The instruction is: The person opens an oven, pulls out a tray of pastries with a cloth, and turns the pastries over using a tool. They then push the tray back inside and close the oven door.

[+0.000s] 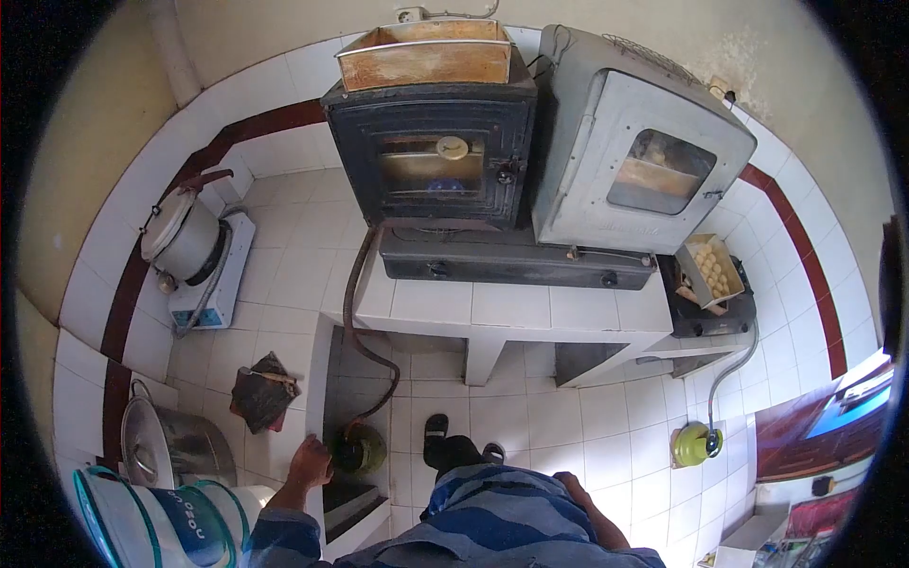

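Note:
My left hand (pixel 311 462) is closed at the edge of the tiled counter, near a dark cloth or pad (pixel 265 392); what it holds, if anything, is hidden. Low beside my body hangs my right hand (pixel 571 485), its fingers mostly hidden from view. Ahead stands a black oven (pixel 431 156) with its door closed, a round dial on the glass and a blue flame glowing low inside. A wooden-sided tray (pixel 426 64) rests on top. To its right, a grey metal oven (pixel 644 142) is closed too, with something pale behind its window.
A pressure cooker (pixel 185 241) sits on a stove at left. Below it are a metal pot (pixel 194 445) and a white-and-teal container (pixel 170 521). Green gas cylinders (pixel 360 449) (pixel 693 445) stand on the floor. At right, a box of round pale items (pixel 712 270) tops a burner.

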The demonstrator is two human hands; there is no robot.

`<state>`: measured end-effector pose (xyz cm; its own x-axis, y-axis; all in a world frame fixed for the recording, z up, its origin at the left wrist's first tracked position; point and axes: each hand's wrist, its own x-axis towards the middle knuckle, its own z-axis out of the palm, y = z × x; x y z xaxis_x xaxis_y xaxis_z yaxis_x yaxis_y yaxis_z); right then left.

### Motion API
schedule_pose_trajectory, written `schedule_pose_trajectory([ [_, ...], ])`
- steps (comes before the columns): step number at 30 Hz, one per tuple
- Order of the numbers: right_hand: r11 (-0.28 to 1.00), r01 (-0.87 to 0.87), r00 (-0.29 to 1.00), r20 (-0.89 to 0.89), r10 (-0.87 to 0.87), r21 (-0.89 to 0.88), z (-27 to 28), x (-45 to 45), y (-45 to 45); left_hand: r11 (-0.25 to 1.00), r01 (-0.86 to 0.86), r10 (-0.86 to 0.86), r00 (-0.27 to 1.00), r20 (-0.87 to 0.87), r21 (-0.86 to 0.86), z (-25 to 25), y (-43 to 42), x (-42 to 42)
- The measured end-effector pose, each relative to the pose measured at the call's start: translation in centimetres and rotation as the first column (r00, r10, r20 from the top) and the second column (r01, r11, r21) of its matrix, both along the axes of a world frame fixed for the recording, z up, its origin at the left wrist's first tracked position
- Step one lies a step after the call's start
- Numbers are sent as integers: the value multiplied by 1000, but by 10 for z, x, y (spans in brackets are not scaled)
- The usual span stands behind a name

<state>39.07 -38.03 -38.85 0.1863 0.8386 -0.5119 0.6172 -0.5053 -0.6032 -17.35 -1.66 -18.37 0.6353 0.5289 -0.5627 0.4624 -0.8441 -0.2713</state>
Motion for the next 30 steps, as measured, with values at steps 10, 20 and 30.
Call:
schedule_pose_trajectory([
  [10,999,-25,999,27,26,-24,-16,5,-3,999,26,-30,993,112,30,-13,1,-8],
  [20,995,-102,994,47,101,22,-17,7,-6,1000,22,-25,988,151,19,-9,1,-6],
  [30,995,-90,991,93,94,-38,0,3,0,1000,4,-7,987,158,23,-25,2,-15],
])
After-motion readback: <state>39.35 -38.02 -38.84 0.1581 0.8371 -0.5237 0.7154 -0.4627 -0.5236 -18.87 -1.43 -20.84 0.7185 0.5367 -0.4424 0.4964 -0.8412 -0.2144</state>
